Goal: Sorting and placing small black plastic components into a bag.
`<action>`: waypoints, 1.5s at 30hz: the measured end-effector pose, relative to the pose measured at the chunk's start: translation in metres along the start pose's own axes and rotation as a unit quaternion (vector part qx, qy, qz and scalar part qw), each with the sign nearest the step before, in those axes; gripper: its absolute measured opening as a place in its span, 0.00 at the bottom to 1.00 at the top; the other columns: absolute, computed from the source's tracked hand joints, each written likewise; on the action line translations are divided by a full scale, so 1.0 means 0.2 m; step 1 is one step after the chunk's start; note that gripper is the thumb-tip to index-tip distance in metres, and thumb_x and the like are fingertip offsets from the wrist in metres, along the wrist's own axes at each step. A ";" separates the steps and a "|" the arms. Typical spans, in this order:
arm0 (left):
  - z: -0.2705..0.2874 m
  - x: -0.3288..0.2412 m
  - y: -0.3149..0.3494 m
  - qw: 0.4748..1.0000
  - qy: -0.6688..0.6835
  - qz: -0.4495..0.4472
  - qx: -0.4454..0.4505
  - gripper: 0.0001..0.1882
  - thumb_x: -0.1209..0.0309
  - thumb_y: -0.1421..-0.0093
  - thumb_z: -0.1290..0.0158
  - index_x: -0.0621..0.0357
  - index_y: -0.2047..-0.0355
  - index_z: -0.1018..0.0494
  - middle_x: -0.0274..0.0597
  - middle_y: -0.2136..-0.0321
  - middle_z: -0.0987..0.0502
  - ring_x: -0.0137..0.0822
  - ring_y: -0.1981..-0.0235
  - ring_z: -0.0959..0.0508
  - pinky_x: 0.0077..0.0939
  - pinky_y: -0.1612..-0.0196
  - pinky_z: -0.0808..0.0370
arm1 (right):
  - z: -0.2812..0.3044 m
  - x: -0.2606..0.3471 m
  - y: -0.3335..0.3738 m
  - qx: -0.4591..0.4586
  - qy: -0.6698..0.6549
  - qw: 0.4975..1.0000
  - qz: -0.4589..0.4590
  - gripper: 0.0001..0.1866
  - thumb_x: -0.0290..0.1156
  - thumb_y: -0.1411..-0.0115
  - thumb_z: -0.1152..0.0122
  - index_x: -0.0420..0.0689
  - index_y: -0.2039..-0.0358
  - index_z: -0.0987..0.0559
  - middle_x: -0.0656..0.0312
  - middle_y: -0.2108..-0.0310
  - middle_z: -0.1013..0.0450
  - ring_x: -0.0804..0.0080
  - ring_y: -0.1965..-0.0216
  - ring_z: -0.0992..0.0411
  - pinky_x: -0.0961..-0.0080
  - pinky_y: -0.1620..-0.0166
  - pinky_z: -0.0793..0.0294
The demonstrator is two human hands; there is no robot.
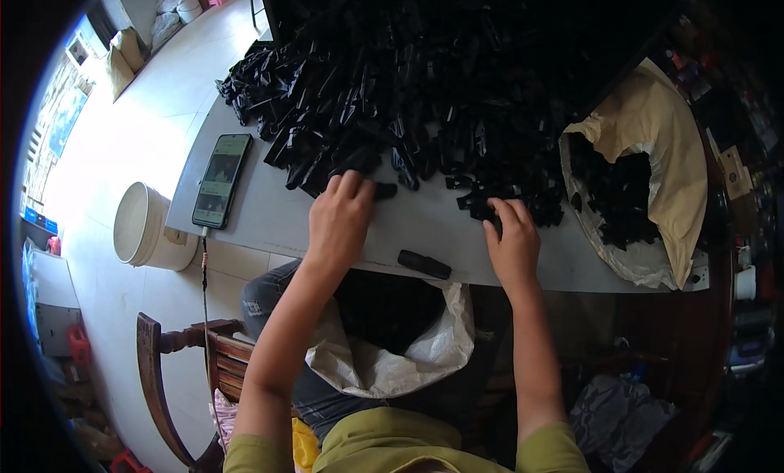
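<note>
The left hand (336, 220) bends its fingers down over the near edge of a heap of black pieces (351, 106); whether it grips one, I cannot tell. The right hand (516, 244) curls, thumb and forefinger slightly apart, at small pieces on the heap's right side; a pinch cannot be made out. The heap covers the far part of the grey surface (416, 224), and a lone piece (425, 264) lies near its front edge. Below that edge, a white sack (400, 377) gapes over the lap, its inside dark with black contents. Right of the heap, a tan bag (684, 155) lies open, holding more black pieces. Left, beyond the phone (222, 181), a white bucket (159, 232) stands beside the surface.
</note>
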State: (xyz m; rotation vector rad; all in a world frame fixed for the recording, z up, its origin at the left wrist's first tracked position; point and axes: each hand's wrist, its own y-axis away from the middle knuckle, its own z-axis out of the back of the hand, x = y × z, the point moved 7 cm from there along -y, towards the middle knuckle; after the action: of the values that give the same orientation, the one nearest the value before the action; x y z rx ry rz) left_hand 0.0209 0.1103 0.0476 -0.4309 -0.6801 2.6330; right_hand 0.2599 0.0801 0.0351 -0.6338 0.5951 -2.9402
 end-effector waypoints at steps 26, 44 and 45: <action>-0.07 -0.04 0.10 0.906 0.404 0.023 0.121 0.14 0.81 0.52 0.40 0.63 0.63 0.26 0.46 0.62 0.25 0.46 0.61 0.22 0.32 0.56 0.25 | -0.06 0.31 -0.02 0.008 -0.220 0.964 0.150 0.10 0.17 0.48 0.37 0.38 0.63 0.19 0.60 0.63 0.28 0.72 0.67 0.26 0.79 0.66 0.26; -0.08 -0.03 0.10 0.904 0.403 0.025 0.139 0.14 0.80 0.53 0.39 0.63 0.64 0.24 0.46 0.62 0.24 0.45 0.60 0.22 0.31 0.56 0.25 | -0.16 0.32 0.01 0.097 -0.275 0.949 0.122 0.16 0.18 0.52 0.32 0.38 0.59 0.19 0.61 0.64 0.28 0.75 0.71 0.27 0.81 0.69 0.26; -0.08 -0.03 0.09 0.904 0.404 0.026 0.139 0.14 0.80 0.53 0.39 0.63 0.64 0.24 0.46 0.62 0.24 0.45 0.60 0.22 0.31 0.56 0.25 | -0.15 0.32 0.01 0.097 -0.275 0.949 0.122 0.16 0.18 0.52 0.32 0.38 0.59 0.19 0.61 0.64 0.28 0.75 0.71 0.27 0.81 0.69 0.26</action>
State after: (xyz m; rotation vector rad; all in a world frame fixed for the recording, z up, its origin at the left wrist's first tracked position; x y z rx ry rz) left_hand 0.0264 0.0994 0.0252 -1.3398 -0.0178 2.2236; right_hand 0.1899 0.0785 0.0329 -1.1910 0.2909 -2.3893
